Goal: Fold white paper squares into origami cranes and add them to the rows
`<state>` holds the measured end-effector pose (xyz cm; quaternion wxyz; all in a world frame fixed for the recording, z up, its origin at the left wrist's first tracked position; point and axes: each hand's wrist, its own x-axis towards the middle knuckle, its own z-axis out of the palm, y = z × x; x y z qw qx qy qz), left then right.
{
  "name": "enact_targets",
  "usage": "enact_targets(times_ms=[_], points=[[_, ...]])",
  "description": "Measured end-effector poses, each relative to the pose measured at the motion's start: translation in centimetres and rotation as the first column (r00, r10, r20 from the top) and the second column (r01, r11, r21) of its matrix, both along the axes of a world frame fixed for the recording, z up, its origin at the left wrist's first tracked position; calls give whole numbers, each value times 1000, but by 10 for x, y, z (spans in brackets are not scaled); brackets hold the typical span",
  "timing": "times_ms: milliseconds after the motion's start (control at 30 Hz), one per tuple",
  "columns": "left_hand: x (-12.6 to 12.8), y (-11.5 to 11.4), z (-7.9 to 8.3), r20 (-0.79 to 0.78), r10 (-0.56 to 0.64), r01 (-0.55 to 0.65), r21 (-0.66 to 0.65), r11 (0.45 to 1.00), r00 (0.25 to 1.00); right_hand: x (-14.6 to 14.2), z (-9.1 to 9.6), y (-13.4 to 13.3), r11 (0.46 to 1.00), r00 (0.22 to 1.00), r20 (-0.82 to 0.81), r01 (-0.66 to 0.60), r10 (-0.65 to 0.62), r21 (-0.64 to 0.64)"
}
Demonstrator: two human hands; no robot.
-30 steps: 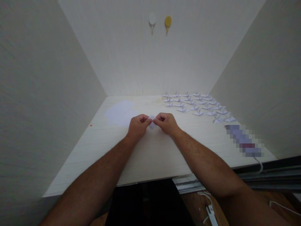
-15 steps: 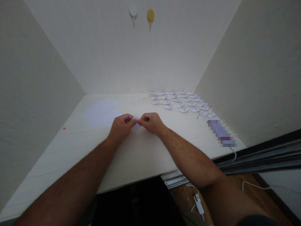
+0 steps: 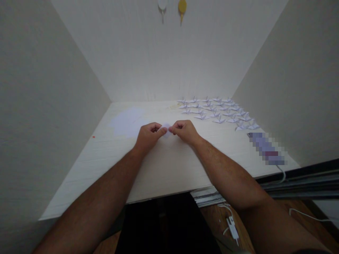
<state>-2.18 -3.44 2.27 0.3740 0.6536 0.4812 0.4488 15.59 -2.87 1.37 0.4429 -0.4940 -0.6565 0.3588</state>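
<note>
My left hand (image 3: 147, 135) and my right hand (image 3: 184, 131) meet over the middle of a pale wooden table (image 3: 164, 165). Both pinch a small folded piece of white paper (image 3: 166, 127) between thumb and fingers, just above the tabletop. Most of the paper is hidden by my fingers. A stack of flat white paper sheets (image 3: 127, 122) lies just behind my left hand.
Several small folded paper cranes (image 3: 217, 112) stand in rows at the back right of the table. A blurred flat object (image 3: 267, 149) with a cable lies near the right edge. Walls close in the table on three sides. Two round hooks (image 3: 172, 6) hang on the back wall.
My hands stay together on the small paper, with only slight finger movement. The camera view swung left, then back right.
</note>
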Motion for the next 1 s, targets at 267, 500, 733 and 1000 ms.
enact_targets(times_ms=[267, 500, 733, 1000], points=[[4, -1, -2, -16, 188, -185, 121, 975, 982, -12, -3, -4, 976, 993, 1, 118, -121, 184], [5, -2, -10, -168, 127, -50, 397, 916, 978, -14, -1, -5, 984, 998, -53, 47, -39, 170], [5, -2, -7, -187, 191, -74, 501, 862, 963, -14, -2, -1, 995, 991, -122, 71, -61, 74], [3, -2, -1, 125, 70, -70, -9, 998, 990, -12, -1, -2, 998, 989, -148, 29, -22, 50]])
